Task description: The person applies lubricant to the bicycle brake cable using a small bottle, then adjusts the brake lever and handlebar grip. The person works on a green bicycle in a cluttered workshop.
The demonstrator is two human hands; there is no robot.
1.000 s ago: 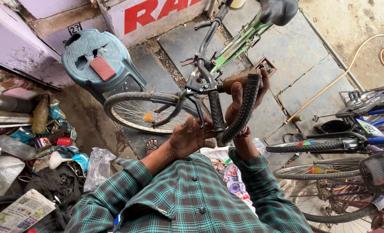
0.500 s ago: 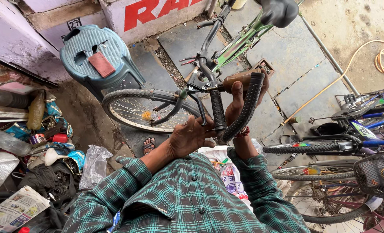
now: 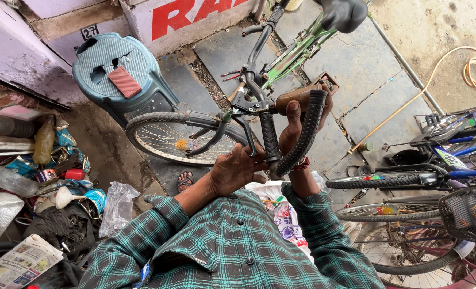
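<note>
As before, the left hand (image 3: 238, 170) grips the green bicycle's black handlebar end (image 3: 270, 143) while the right hand (image 3: 297, 126) clasps one curved black ribbed rubber grip (image 3: 302, 136) beside it; one teal plastic stool (image 3: 121, 77) stands behind.

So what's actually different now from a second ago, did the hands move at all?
Hardly anything. The left hand still grips the end of the bicycle handlebar, and the right hand still holds the loose black rubber grip together with a brown wooden handle. Only the head camera shifted slightly; the teal plastic stool and the front wheel stayed put.
</note>
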